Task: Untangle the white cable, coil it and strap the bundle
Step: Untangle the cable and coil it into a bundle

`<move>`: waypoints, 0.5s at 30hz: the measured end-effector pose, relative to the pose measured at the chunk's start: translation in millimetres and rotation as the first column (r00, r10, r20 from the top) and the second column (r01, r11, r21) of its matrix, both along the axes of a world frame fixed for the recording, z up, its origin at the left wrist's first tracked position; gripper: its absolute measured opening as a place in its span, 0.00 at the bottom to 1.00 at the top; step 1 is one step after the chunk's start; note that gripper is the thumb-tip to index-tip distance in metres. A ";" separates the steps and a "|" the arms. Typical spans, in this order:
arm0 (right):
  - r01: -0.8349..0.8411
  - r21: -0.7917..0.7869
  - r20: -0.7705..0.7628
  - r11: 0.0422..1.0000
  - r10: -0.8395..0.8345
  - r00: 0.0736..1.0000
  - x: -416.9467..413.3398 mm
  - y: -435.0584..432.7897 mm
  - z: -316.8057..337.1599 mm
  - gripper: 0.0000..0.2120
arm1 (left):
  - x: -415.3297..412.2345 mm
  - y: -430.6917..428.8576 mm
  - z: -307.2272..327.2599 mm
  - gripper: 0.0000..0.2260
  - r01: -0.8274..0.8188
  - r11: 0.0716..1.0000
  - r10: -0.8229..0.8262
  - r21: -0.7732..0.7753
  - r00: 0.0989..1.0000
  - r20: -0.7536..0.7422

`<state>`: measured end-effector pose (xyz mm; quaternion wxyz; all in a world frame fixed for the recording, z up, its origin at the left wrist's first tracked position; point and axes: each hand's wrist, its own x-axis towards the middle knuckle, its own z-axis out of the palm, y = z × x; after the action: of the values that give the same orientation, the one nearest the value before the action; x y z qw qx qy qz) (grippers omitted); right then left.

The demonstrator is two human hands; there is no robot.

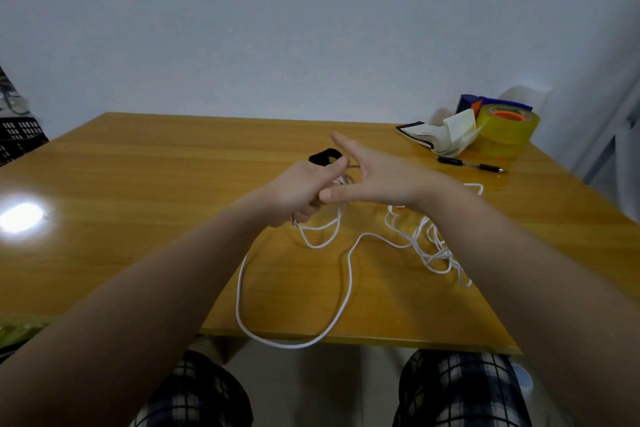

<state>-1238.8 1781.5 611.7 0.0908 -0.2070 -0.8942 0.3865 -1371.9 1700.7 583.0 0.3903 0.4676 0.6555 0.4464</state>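
Two hands | left hand [300,190] clutches white cable [349,274] coils | right hand [375,174] spread (possibly touching cable)

wall [311,28]: plain pale grey | table [138,253]: yellow wood, glossy | light glare [20,217]: left on tabletop

Single head-worn view, angled forward and down, close over table [138,163]

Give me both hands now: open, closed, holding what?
Left hand: closed on loops of the white cable.
Right hand: open, fingers spread, palm beside the loops; whether it touches them cannot be told.
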 end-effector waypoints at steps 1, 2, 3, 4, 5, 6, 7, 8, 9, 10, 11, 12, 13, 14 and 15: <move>-0.026 -0.001 -0.006 1.000 0.026 1.000 -0.3 4.3 -6.4 0.44 | 1.4 -1.3 2.5 0.23 0.018 1.000 -0.017 -0.016 0.998 0.068; -0.057 -0.036 -0.038 0.998 0.055 0.998 0.2 7.6 -13.6 0.38 | 1.6 -1.9 3.9 0.24 0.040 0.999 -0.036 -0.022 0.990 0.136; -0.076 -0.088 -0.099 0.993 0.067 0.993 1.0 9.1 -21.4 0.28 | 1.5 -2.4 4.9 0.24 0.065 0.998 -0.061 -0.013 0.977 0.202; -0.083 -0.161 -0.179 0.983 0.054 0.982 2.6 7.9 -27.7 0.18 | 0.9 -2.7 5.7 0.23 0.087 0.996 -0.087 0.011 0.963 0.255; -0.078 -0.232 -0.251 0.970 0.018 0.968 3.3 6.4 -34.2 0.12 | 0.2 -3.3 6.5 0.23 0.097 0.995 -0.104 0.039 0.949 0.297; -0.064 -0.283 -0.310 0.957 -0.028 0.950 4.1 4.7 -39.7 0.09 | -0.5 -3.6 6.9 0.22 0.093 0.993 -0.110 0.066 0.937 0.331; -0.051 -0.303 -0.355 0.952 -0.063 0.933 5.0 3.0 -43.9 0.07 | -0.7 -3.4 7.4 0.22 0.075 0.993 -0.103 0.089 0.926 0.364; -0.036 -0.311 -0.384 0.950 -0.091 0.919 5.3 1.8 -46.0 0.05 | -2.1 -2.6 7.4 0.23 0.042 0.993 -0.083 0.112 0.916 0.392; -0.017 -0.328 -0.396 0.945 -0.121 0.910 5.6 1.8 -47.2 0.04 | -3.3 -1.6 7.9 0.23 0.000 0.992 -0.054 0.130 0.910 0.411; 0.003 -0.359 -0.396 0.933 -0.155 0.905 5.9 3.0 -47.3 0.04 | -5.4 -0.1 8.4 0.22 -0.046 0.989 -0.017 0.143 0.914 0.406; 0.020 -0.393 -0.396 0.919 -0.189 0.898 6.5 4.3 -47.2 0.06 | -7.1 1.2 9.1 0.20 -0.091 0.985 0.028 0.146 0.922 0.386; 0.033 -0.422 -0.405 0.906 -0.221 0.887 7.0 5.3 -46.6 0.09 | -8.5 2.4 9.1 0.19 -0.132 0.981 0.074 0.142 0.931 0.358; 0.048 -0.427 -0.422 0.903 -0.246 0.873 6.5 5.7 -45.7 0.12 | -8.7 3.4 8.4 0.17 -0.171 0.976 0.117 0.134 0.934 0.338; 0.085 -0.410 -0.439 0.908 -0.279 0.854 5.2 5.2 -44.8 0.13 | -7.7 4.6 7.3 0.16 -0.207 0.970 0.154 0.127 0.929 0.338; 0.147 -0.383 -0.457 0.912 -0.326 0.828 2.6 4.5 -45.4 0.15 | -5.5 6.3 6.0 0.15 -0.235 0.964 0.179 0.123 0.917 0.356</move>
<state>-1236.3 1786.0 566.3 0.3363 -0.2199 -0.7264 0.5577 -1377.4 1707.0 589.1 0.4089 0.3413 0.5850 0.6116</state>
